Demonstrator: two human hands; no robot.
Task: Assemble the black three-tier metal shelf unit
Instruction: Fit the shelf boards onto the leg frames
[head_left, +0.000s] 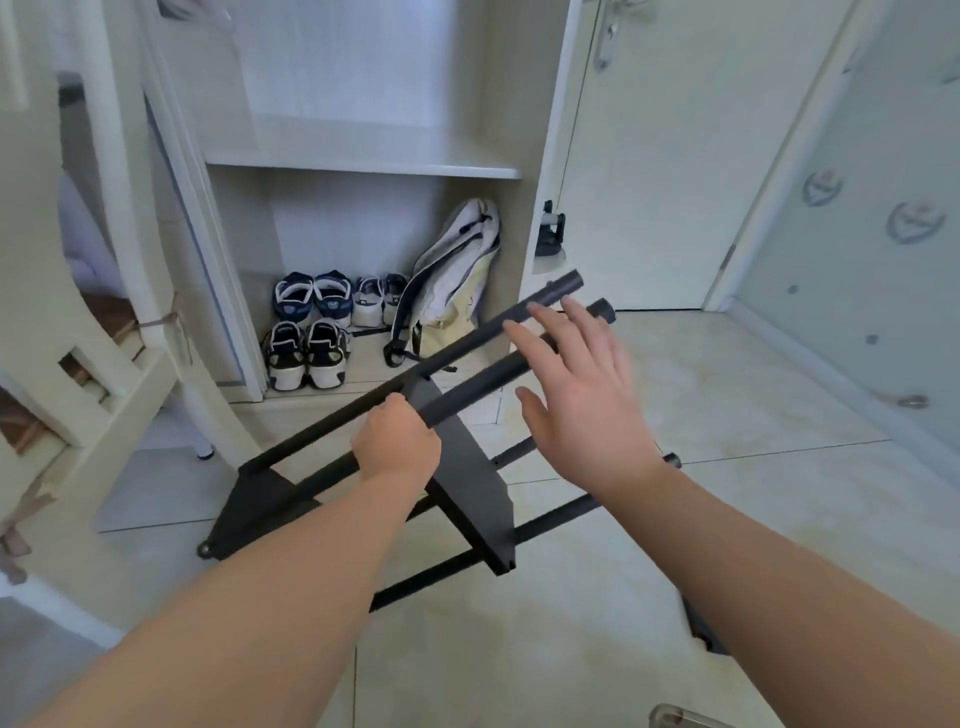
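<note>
Two bare forearms come in from the bottom edge, and the left grip (397, 441) is wrapped tight round one of the black poles (483, 382), knuckles up, just beside the middle shelf panel (467, 467). The right grip (576, 384) is wide, fingers straight and spread, holding nothing. It's over the top ends of the two upper poles, but honestly can't tell if the fingertips (540, 317) touch them. The black shelf unit (265, 493) is tipped over on its side at an angle. Its low end is down on the tiled floor (753, 405) towards the left, and the pole ends point up and to the right. Only two panels show on it. Past it, at the far edge of the floor, there's an open white cabinet (363, 166) with pairs of shoes (306, 332) in the bottom and a bag (457, 280) leaning inside the right wall. A white door (675, 156) is to the right of that.
</note>
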